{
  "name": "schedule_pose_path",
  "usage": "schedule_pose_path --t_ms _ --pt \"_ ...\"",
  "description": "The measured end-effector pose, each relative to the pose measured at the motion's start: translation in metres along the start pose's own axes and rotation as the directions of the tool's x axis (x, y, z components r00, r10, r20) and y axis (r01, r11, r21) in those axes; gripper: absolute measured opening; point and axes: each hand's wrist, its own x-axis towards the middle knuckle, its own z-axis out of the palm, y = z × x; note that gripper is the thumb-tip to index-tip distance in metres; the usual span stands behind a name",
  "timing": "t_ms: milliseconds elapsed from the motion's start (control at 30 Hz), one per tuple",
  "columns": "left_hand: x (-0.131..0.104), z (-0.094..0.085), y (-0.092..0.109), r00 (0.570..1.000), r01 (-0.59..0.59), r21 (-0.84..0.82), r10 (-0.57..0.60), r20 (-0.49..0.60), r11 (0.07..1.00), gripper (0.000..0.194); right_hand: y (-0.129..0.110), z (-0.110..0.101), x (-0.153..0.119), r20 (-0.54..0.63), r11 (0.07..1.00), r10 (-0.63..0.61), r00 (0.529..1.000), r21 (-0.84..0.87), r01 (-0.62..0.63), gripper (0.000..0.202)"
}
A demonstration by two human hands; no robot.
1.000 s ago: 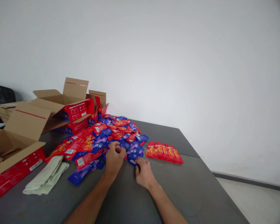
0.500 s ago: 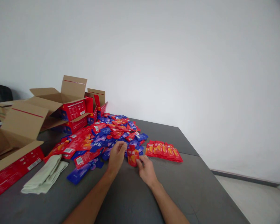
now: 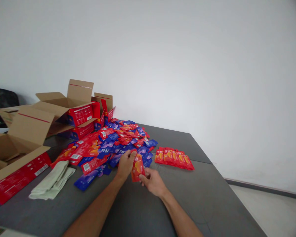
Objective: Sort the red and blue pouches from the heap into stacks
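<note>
Between my two hands a red pouch with an orange picture is held up over the dark table. My left hand pinches its upper left end, fingers closed. My right hand grips the lower right edge between thumb and fingers. Behind and to the left spreads a loose pile of red and blue pouches. To the right, several red pouches lie overlapped in a neat row, printed sides up.
An open cardboard box stands at the left edge. Further back are stacked open boxes and a narrower open box near the wall. A folded pale cloth lies in front of the pile. A dark chair is at far left.
My left hand has closed on the pouch's upper end; before, only my right hand held it. The pouch is now tilted and slightly nearer. The view has shifted a little.
</note>
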Motion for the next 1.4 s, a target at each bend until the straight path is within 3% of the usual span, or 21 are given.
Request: schedule_pose_path --t_ms 233,400,533,600,700,767,833,900,967,1033,1100,1167,1267,1333,1400 --pt "-0.003 0.000 0.004 0.966 0.202 -0.208 -0.160 0.205 0.957 0.044 0.008 -0.003 0.002 -0.045 0.997 0.065 0.997 0.050 -0.063 0.031" --pt "-0.003 -0.001 0.003 0.975 0.190 -0.183 -0.164 0.147 0.965 0.045 0.004 -0.002 0.002 -0.002 0.994 0.066 0.998 0.090 -0.065 0.035" --pt "-0.003 -0.002 0.006 0.967 0.253 -0.222 -0.235 0.103 0.942 0.052 0.006 -0.006 0.001 0.000 0.992 0.041 0.999 0.120 -0.040 0.038" --pt "-0.005 -0.001 0.008 0.949 0.308 -0.289 -0.268 0.168 0.907 0.054 0.008 -0.010 0.001 -0.040 0.991 0.033 0.999 0.129 -0.027 0.039" --pt "-0.012 0.008 0.006 0.886 0.397 -0.292 -0.281 0.369 0.870 0.047 0.011 -0.018 0.001 -0.176 0.991 0.046 0.983 0.132 -0.023 0.041" --pt "-0.019 0.020 0.003 0.861 0.399 -0.223 -0.279 0.426 0.889 0.050 0.011 -0.022 0.002 -0.260 0.990 0.051 0.964 0.140 -0.015 0.043" --pt "-0.025 0.033 -0.002 0.878 0.330 -0.223 -0.212 0.430 0.917 0.057 0.012 -0.025 0.003 -0.309 0.989 0.052 0.950 0.145 -0.008 0.046" --pt "-0.027 0.047 -0.005 0.908 0.235 -0.254 -0.119 0.403 0.938 0.052 0.013 -0.030 0.004 -0.344 0.993 0.051 0.938 0.122 -0.009 0.048" --pt "-0.023 0.060 -0.007 0.928 0.173 -0.258 -0.069 0.366 0.951 0.050 0.016 -0.038 0.006 -0.407 0.999 0.039 0.913 0.031 -0.029 0.047" --pt "-0.014 0.075 -0.008 0.941 0.141 -0.230 -0.059 0.332 0.963 0.049 0.020 -0.050 0.006 -0.526 0.985 -0.022 0.850 -0.157 -0.072 0.046" --pt "-0.003 0.093 -0.007 0.945 0.143 -0.201 -0.073 0.319 0.969 0.047 0.024 -0.066 0.005 -0.638 0.897 -0.157 0.754 -0.412 -0.161 0.045" --pt "0.007 0.114 -0.006 0.943 0.165 -0.158 -0.108 0.315 0.974 0.045 0.029 -0.081 0.002 -0.651 0.742 -0.231 0.723 -0.599 -0.301 0.044" --pt "0.014 0.147 -0.008 0.931 0.244 -0.124 -0.197 0.306 0.962 0.044 0.037 -0.098 -0.004 -0.668 0.531 -0.195 0.718 -0.687 -0.495 0.049" --pt "0.015 0.165 -0.011 0.917 0.272 -0.049 -0.243 0.315 0.961 0.046 0.044 -0.104 -0.006 -0.683 0.456 -0.135 0.718 -0.686 -0.567 0.051" --pt "0.015 0.179 -0.014 0.911 0.205 0.093 -0.225 0.345 0.974 0.047 0.051 -0.107 -0.007 -0.688 0.425 -0.079 0.721 -0.678 -0.600 0.050"
